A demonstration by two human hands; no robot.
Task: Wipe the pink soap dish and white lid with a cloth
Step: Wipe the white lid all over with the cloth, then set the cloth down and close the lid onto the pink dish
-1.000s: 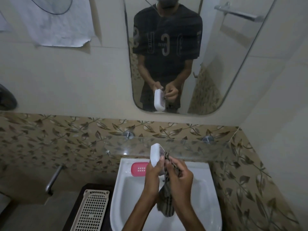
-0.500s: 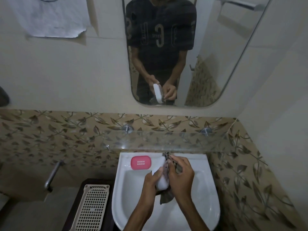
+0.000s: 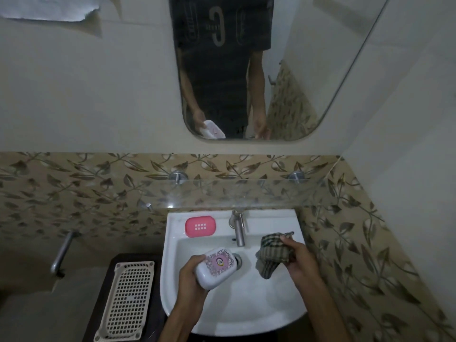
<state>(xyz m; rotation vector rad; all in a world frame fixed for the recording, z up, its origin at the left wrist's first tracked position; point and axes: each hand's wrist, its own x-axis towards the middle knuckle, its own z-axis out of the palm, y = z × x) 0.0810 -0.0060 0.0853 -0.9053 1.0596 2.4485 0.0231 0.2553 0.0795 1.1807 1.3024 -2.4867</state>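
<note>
- Since the frame half a second earlier, the two hands are no longer working together over the sink (image 3: 172,257): the white lid (image 3: 216,267) and the cloth (image 3: 272,253) are now being held apart, and the tap (image 3: 238,230), hidden behind them then, is showing between and beyond them.
- The left hand (image 3: 191,282) is gripping the white lid from its near end, fingers curled round the edge, holding it tilted above the sink's drain with its decorated top face turned up.
- The right hand (image 3: 299,261) is clutching the bunched checked cloth over the right side of the sink, clear of the lid and just right of the tap.
- The pink soap dish (image 3: 200,226) is resting flat on the sink's back ledge, left of the tap, untouched by either hand.
- Progress, as a judgement: the lid's wipe is appearing to be finishing or pausing; whether the pink dish is already wiped cannot be told from this view.
- Appearance: the lid is looking like a smooth, rounded white oblong with a pink floral label, with no visible residue at this sharpness; the dish is showing a grid of small white drain holes at its centre.
- In the mirror (image 3: 296,70) above the sink, the lid's hollow white underside is showing.
</note>
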